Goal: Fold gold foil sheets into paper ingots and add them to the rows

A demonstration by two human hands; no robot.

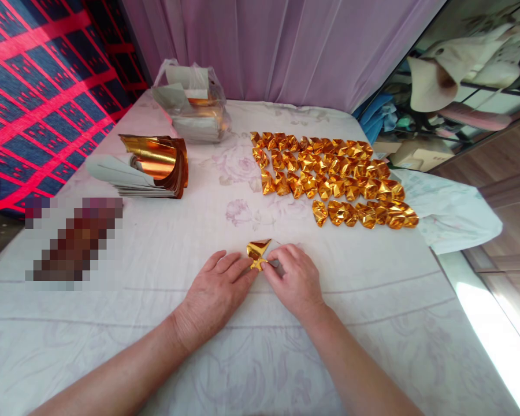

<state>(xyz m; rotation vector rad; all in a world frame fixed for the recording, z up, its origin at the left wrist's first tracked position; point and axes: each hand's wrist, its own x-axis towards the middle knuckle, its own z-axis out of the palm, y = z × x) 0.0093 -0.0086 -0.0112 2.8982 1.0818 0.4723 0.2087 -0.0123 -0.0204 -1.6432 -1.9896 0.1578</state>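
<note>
A small piece of gold foil paper (257,249), partly folded and with a pale underside, lies on the cloth in front of me. My left hand (223,289) rests flat beside it, fingers stretched out, the index fingertip pressing on its left edge. From the other side, my right hand (295,278) pinches the paper between thumb and fingers, hiding its right part. Farther off to the right, several folded gold foil pieces (325,167) sit in rows.
A bent stack of gold foil sheets (156,162) stands at the left. Behind it is a clear plastic bag (199,110) with more sheets. A blurred-out dark object (75,242) lies left. A purple curtain (260,46) hangs behind; cluttered shelves (450,86) are at right.
</note>
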